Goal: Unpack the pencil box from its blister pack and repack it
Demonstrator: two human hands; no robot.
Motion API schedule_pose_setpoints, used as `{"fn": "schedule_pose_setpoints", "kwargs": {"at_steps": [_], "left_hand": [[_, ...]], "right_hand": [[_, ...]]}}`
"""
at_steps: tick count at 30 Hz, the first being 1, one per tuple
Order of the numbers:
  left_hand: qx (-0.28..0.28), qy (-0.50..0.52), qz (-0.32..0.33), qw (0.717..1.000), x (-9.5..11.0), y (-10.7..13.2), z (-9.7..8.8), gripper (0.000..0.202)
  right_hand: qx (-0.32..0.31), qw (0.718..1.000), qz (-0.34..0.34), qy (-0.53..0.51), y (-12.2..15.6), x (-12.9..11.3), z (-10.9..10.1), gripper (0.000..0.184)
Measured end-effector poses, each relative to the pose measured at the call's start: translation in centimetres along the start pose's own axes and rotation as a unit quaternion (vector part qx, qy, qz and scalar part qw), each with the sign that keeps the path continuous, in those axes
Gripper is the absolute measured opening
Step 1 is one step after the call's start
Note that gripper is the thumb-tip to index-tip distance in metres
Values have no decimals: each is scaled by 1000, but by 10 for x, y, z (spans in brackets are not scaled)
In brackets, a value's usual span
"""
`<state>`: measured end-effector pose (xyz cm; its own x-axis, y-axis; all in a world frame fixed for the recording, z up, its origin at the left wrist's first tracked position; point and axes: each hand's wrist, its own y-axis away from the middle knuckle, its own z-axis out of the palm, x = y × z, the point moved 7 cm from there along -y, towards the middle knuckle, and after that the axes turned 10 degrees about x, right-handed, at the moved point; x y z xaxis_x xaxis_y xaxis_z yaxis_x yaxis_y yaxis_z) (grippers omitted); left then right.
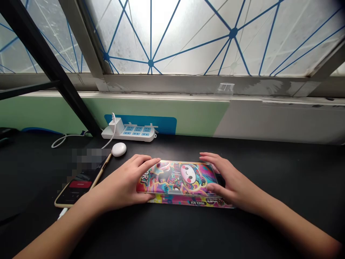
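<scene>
A brightly coloured pencil box (175,180) lies on the black table, with a round-faced cartoon figure on its glossy top. Its front side, lettered "PENCIL BOX" upside down, shows below the top. My left hand (132,180) grips the left end, fingers over the back edge and thumb low at the front. Around the right end is my right hand (229,180), its thumb at the front of the top and its fingers by the back edge. A dark patch shows between that thumb and palm. I cannot tell whether the top and the lettered part are separate pieces.
Left of the box lies a phone (78,187) with a cable, partly behind my left forearm. A white rounded case (119,149) sits beyond it. A white power strip (134,132) stands against the wall. A clear cup (225,90) is on the window ledge. A black post (54,68) slants down at left.
</scene>
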<state>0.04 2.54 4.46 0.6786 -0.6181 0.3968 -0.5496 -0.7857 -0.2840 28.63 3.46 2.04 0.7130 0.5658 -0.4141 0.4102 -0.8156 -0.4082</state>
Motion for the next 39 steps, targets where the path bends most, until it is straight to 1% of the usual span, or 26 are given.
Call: {"fn": "schedule_pose_setpoints", "kwargs": {"at_steps": [3,5,7,12,16,18,20,23,27,30,32,33,35,37,39], "left_hand": [[38,-37,33,998,5,-2,-1,80],[66,-70,54,994,9,-2,-2,78],[85,-98,71,989,13,-1,-2,76],[113,-138,90,980,22,2,-5,75],[115,-148,93,978,23,1,-5,76],[120,-149,95,977,23,1,-4,78],[132,-156,96,974,23,2,-4,80],[151,-171,108,968,25,3,-3,81],[167,-170,128,963,25,3,-6,86],[207,-168,111,957,20,2,-18,90],[241,-162,100,952,19,3,-29,87],[255,-156,106,949,20,4,-34,84],[265,-138,141,944,25,7,-39,77],[252,-130,184,941,32,10,-38,66],[233,-137,207,940,37,12,-35,56]], "right_hand": [[-21,996,61,-65,-2,16,4,59],[-29,991,91,-93,-3,17,7,56],[-19,988,107,-109,-4,14,6,53],[26,988,96,-119,-11,3,-3,44],[58,985,108,-125,-13,2,-6,35],[73,985,100,-118,-13,3,-8,32],[89,988,80,-103,-13,4,-12,32],[112,990,35,-76,-15,1,-21,37],[130,990,-6,-51,-15,-11,-34,41],[140,989,-40,-23,-10,-28,-44,47],[149,986,-75,6,-6,-40,-51,51],[155,983,-93,23,-3,-47,-54,51],[169,974,-137,67,2,-59,-58,47],[176,958,-191,123,7,-72,-57,37],[172,940,-237,174,12,-82,-51,26]]}}
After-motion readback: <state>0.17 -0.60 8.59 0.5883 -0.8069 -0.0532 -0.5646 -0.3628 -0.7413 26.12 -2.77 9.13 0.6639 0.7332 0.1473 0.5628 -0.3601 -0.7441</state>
